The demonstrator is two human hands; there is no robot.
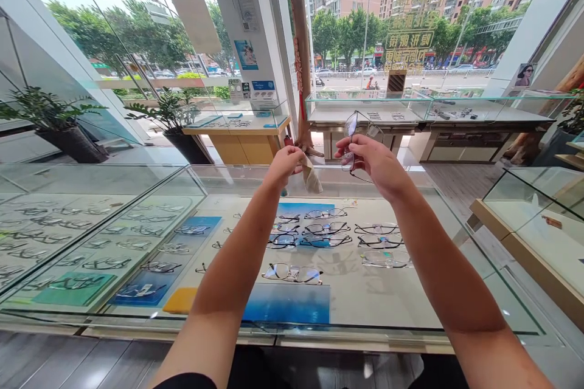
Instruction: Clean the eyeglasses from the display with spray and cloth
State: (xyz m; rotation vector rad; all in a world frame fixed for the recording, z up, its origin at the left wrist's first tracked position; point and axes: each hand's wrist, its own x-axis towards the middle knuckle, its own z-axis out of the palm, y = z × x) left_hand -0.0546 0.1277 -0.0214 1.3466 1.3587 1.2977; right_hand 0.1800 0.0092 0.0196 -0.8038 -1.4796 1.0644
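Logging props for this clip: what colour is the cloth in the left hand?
Beige, a pale tan cloth pinched in the left hand; head view.

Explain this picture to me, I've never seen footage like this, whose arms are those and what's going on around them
There is no machine here. The one picture comes from a camera worn on a person's head, looking forward and down, so the two bare arms reaching out are that person's own. The right hand holds up a pair of glasses by the frame. The left hand pinches a small beige cloth just beside them. Both are raised above a glass counter, and inside it rows of glasses lie on display. More glass cases stand to the left and behind, with potted plants by the big windows, and a street with trees and apartment blocks outside.
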